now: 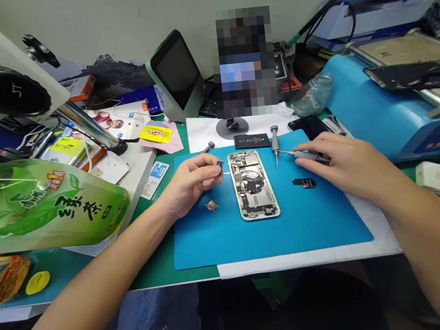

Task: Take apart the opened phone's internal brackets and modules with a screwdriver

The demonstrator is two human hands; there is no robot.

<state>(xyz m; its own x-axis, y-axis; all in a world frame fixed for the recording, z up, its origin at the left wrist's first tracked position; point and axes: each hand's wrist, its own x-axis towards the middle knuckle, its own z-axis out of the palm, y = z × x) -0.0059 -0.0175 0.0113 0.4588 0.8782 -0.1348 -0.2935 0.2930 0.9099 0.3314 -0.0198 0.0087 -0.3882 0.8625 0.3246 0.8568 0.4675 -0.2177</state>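
Note:
An opened smartphone (258, 203) lies upright on a blue mat (212, 243), its inner parts exposed. Just left of its upper half, my left hand (188, 181) pinches a small dark phone part (220, 165) between thumb and fingertips. My right hand (344, 161) grips a grey screwdriver (308, 155), its shaft pointing left toward a second screwdriver (275, 141) lying near the phone's upper right. Below my left hand rests a small metal part (211, 205). A small black component (304, 183) lies under my right hand. Above the phone is a black battery (252, 140).
A large green tea bottle (52, 202) and a microscope stand (91, 123) crowd the left. Behind the mat are a smart display (176, 76), a blurred-out upright screen (245, 64) and a glass jar (312, 95). A blue machine (378, 113) stands at right.

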